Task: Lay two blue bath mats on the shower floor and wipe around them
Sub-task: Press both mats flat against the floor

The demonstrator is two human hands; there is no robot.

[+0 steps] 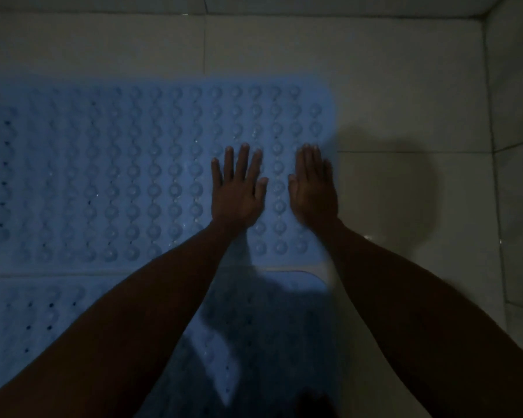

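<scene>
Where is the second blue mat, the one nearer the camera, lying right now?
In the head view the nearer mat lies at lower left on the tiled floor, parallel to the far mat with a thin floor gap between, partly under the forearms.

Dim light; pale tiled floor, wall at right.

Two mats lie side by side on the shower floor: the far mat beyond the near mat, a narrow gap between them. Both hands rest on the far mat's right end, the left hand left of the right hand.
</scene>
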